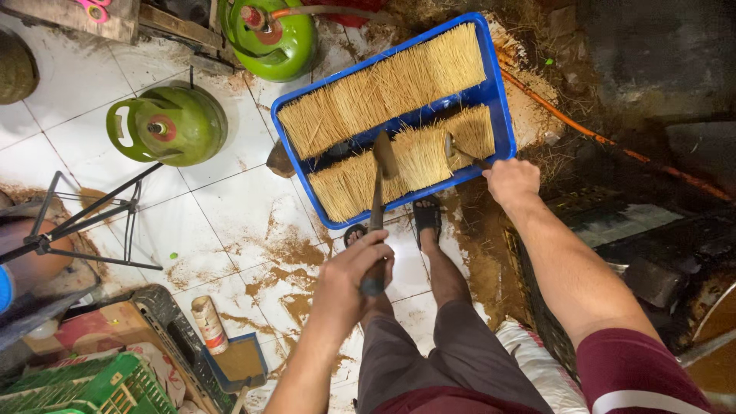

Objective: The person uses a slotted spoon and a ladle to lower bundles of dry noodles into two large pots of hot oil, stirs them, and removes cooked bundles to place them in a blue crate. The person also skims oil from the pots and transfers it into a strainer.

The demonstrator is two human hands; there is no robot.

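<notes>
A blue plastic tray (498, 115) lies on the tiled floor, filled with rows of straw-coloured fibre bundles (383, 88). My left hand (354, 276) grips the dark handle of a long hatchet-like blade (380, 165), whose head rests over the lower row of bundles. My right hand (511, 182) is closed on the handle of a smaller tool (460, 152) that pokes into the bundles at the tray's right end. My sandalled feet (426, 218) stand just in front of the tray.
Two green gas cylinders (169, 123) (270, 34) stand to the left and behind. A black metal stand (84, 222) and green crate (100, 387) sit at left. Brown dust covers the tiles. A dark crate (548, 322) and orange hose (613, 142) lie at right.
</notes>
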